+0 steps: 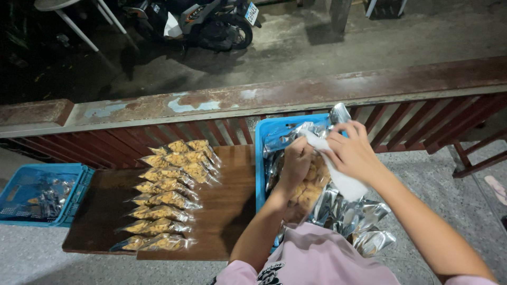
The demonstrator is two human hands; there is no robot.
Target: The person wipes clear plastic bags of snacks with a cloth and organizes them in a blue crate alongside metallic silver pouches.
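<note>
Both your hands pinch one clear plastic snack bag with a white top over the blue plastic crate: left hand at nine o'clock, right hand at three. Filled snack bags line the brown wooden tabletop at nine o'clock.

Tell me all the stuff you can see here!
snack bags: about sixteen, clear with yellow snacks, rows on table
table: one, brown wood, centre
crate: one, blue, right of table, full of silver bags
silver bags: many, shiny, in crate
small crate: one, blue, far left
railing: one, rusty red, behind table
scooter: one, dark, top
white cloth: one, in right hand
left hand: over crate
right hand: holding cloth
</note>
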